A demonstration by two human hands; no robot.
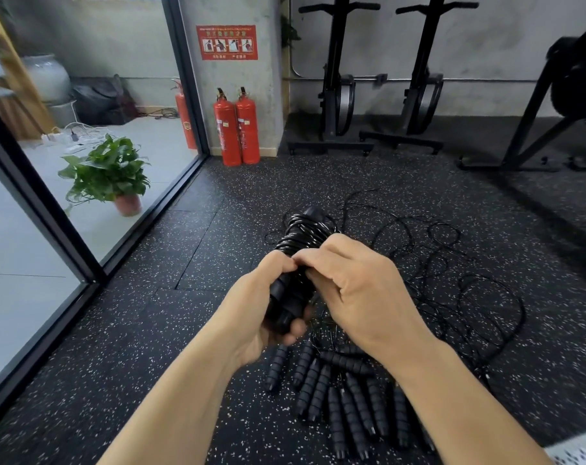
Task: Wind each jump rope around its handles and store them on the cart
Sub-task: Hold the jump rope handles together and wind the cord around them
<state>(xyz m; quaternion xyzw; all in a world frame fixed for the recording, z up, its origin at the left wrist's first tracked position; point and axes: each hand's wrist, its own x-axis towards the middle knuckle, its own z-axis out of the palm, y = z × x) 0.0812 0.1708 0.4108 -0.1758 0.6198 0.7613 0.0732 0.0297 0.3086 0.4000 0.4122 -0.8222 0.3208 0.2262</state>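
well, both hands are raised in the middle of the view, closed around one jump rope [303, 234]. the left hand [258, 310] wraps its fingers round the lower end of the paired foam handles, gripping them from beneath, thumb up against the coils. the right hand [362, 290] comes over from the other side, fingers curled onto the middle of the bundle and apparently pinching the cord there. its fingertips meet the left thumb. above the hands the bundle points away and slightly right, with shiny black cord wound tightly round it.

directly below the hands, on the floor, lies a row of more black ribbed handles [345, 401], side by side. their loose cords [459, 270] sprawl in tangled loops behind and to the right of the hands.

the floor [171, 330] is black rubber tile flecked with white. on the left runs a dark-framed glass wall [33, 203], with a potted plant [109, 172] seen through it. two red fire extinguishers [237, 129] stand at the foot of a concrete pillar bearing a red sign [227, 42]. black exercise machines [378, 95] stand against the far wall.
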